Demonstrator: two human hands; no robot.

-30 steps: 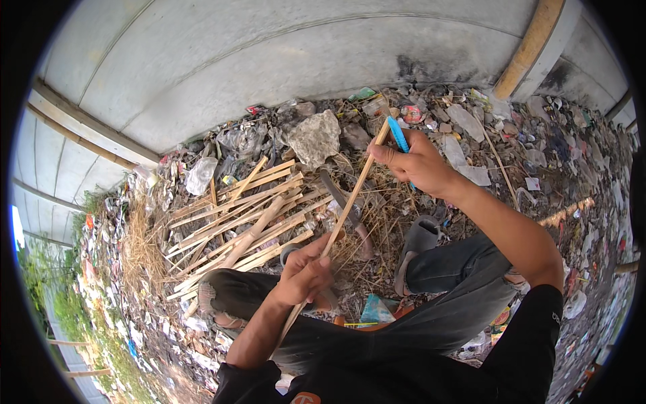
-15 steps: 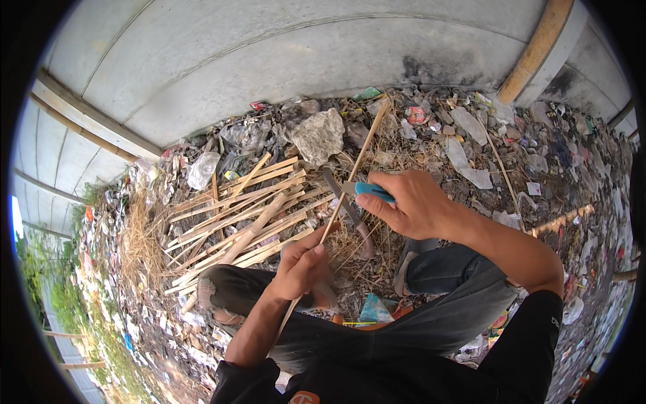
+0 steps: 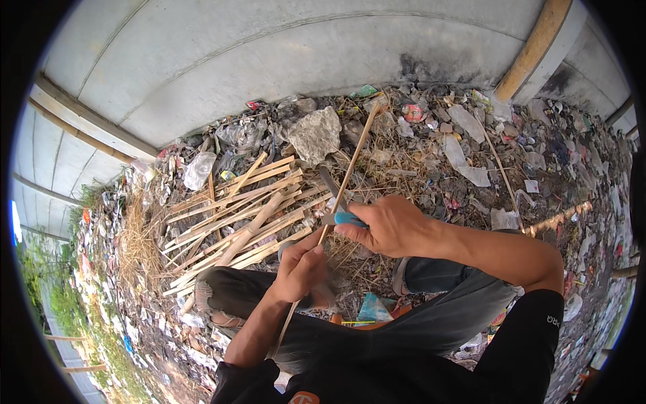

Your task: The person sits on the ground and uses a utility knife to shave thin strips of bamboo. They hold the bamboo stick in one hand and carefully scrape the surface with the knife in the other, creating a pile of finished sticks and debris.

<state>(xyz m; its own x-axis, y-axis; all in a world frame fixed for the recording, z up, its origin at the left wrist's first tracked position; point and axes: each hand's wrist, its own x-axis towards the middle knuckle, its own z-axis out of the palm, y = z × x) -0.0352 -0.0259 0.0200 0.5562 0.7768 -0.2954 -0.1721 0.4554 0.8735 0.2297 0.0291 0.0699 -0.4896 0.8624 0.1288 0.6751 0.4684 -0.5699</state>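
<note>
A long, thin bamboo strip (image 3: 356, 156) slants across my front, its far end out near the rubble and its near end passing under my left forearm. My left hand (image 3: 299, 269) is closed around its lower part. In my right hand (image 3: 398, 225) is a knife with a blue handle (image 3: 350, 219). Its short blade meets the strip just beyond my left fingers. A dark curved blade (image 3: 329, 180) lies on the ground behind the strip, partly covered by my hands. Left of my hands lies a pile of split bamboo strips (image 3: 232, 232).
Litter and dry straw (image 3: 138, 236) cover the ground. A large grey rock (image 3: 316, 135) sits beyond the pile, before a concrete wall (image 3: 282, 57). A bamboo pole (image 3: 535, 50) leans at the wall. My bent legs (image 3: 431, 306) frame the work, a sandalled foot on each side.
My right hand has drawn the knife along the strip toward me, down and left, nearer my left hand. My left hand keeps its grip almost in place.
</note>
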